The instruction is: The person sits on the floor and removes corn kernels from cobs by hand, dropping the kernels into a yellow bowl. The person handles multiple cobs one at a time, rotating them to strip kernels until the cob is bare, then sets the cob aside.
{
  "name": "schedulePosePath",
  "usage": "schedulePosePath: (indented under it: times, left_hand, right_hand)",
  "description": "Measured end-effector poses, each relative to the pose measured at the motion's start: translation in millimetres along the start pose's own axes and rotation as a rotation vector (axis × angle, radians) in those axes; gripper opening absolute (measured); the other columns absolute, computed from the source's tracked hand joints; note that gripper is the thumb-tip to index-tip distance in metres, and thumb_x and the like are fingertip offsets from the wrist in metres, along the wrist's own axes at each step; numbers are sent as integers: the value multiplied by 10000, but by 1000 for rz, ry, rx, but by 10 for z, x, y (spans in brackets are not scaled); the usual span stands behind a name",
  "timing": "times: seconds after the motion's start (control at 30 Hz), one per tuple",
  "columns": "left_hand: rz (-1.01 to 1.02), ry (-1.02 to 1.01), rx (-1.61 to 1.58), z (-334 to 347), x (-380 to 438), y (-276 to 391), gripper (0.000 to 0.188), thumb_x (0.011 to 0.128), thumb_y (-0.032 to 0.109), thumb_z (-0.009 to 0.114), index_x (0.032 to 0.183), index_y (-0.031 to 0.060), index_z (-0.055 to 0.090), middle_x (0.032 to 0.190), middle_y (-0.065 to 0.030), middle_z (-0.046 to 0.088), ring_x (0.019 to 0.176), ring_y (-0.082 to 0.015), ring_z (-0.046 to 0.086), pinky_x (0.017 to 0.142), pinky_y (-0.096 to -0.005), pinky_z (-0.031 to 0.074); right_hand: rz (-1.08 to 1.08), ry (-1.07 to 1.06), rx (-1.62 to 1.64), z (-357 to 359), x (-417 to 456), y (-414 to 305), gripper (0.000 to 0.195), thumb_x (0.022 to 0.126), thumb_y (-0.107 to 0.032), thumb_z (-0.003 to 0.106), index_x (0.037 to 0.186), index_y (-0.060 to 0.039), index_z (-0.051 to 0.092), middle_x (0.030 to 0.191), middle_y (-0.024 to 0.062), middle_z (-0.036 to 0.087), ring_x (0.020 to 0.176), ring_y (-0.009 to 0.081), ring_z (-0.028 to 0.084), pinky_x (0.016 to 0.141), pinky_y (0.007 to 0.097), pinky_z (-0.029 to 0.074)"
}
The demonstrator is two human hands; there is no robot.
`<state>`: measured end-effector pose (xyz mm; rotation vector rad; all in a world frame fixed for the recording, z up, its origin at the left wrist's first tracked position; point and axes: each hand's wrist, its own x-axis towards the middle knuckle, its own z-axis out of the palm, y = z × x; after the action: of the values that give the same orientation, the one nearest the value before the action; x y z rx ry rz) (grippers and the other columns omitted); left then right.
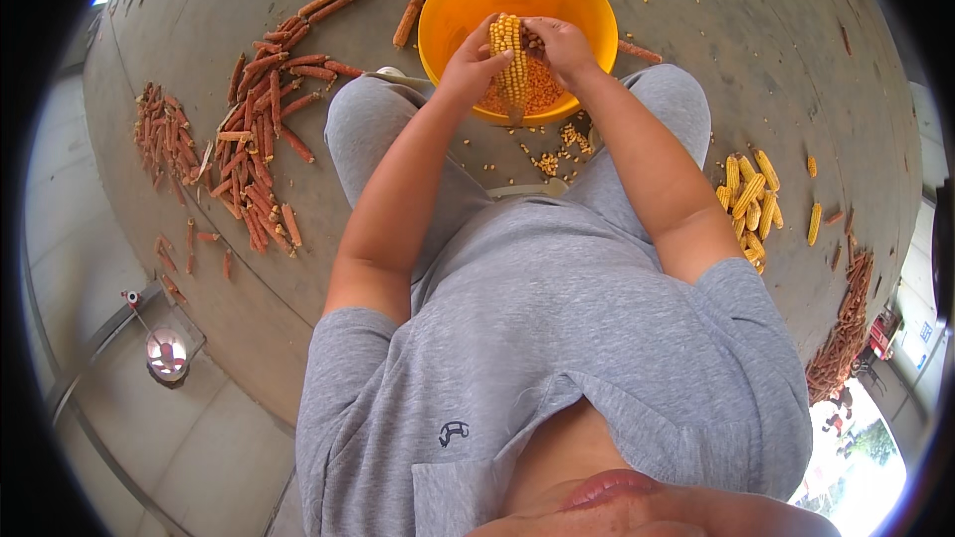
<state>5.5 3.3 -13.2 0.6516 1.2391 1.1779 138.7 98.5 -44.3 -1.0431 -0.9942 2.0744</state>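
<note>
Over a yellow plastic basin (593, 0), my left hand (471, 63) grips an ear of corn (508, 52) whose yellow kernels are mostly in place on the visible side. My right hand (561, 45) holds the ear's right side, its fingertips near the upper end. Reddish-brown bits show beneath those fingers; I cannot tell whether they are kernels or part of a bare cob. Loose orange kernels (541, 86) lie in the bottom of the basin, partly hidden by the ear and hands. The basin stands on the floor in front of my bent knees.
Bare red corncobs (257, 134) are heaped on the concrete floor to the left, with a smaller pile (160, 130) beyond. Unshelled ears (750, 198) are piled at the right. Kernels (548, 162) are scattered between my knees. More cobs (843, 321) form a large heap farther right.
</note>
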Motion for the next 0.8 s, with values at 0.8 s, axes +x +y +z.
schedulePosePath:
  times: [0.8]
  left_hand:
    - [60,44,68,-21,3,-37,619,874,193,640,1418,195,347,1031,17,621,846,-53,558,661,-204,420]
  right_hand:
    - [-18,-46,-29,0,-29,20,304,903,-245,596,1074,2,645,985,37,651,856,99,589,764,234,487]
